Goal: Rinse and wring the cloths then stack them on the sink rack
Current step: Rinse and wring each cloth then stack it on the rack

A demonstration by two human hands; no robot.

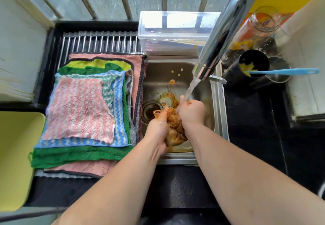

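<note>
A brown, orange-stained wet cloth (175,129) is bunched up over the steel sink (219,112). My left hand (158,124) grips its left side and my right hand (191,114) grips its top right. Water from the chrome tap (219,40) streams onto my right hand and the cloth. To the left, a stack of several cloths lies flat on the metal sink rack (98,42), with a pink-and-white cloth (79,110) on top, then blue-striped, green, yellow-green and pink ones below.
A clear plastic box (175,29) stands behind the sink. A black holder (246,66) with a blue-handled tool, jars and glasses crowd the right counter. A yellow-green board (15,154) lies at the left. Food scraps and a drain (151,110) are in the sink basin.
</note>
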